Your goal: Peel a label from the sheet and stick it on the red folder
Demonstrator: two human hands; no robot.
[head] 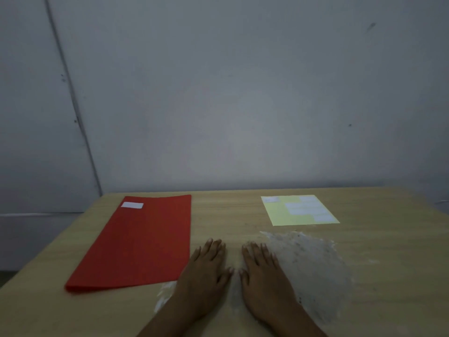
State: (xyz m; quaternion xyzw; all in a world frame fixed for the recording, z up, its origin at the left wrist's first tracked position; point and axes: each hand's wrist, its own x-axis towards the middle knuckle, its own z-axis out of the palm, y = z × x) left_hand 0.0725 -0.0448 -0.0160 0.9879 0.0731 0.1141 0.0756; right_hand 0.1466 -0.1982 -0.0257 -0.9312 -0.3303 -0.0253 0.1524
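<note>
A red folder (141, 242) lies flat on the left half of the wooden table (388, 263). A white label (132, 205) is stuck near its far left corner. The yellow label sheet (279, 212) lies at the far right, with several pale labels on it. My left hand (206, 266) rests palm down beside the folder's right edge, fingers spread, holding nothing. My right hand (263, 271) lies flat next to it, also holding nothing.
A whitish worn patch (313, 263) marks the table surface to the right of my right hand. A grey wall (243, 93) rises right behind the table's far edge. The table's left edge runs diagonally beside the folder.
</note>
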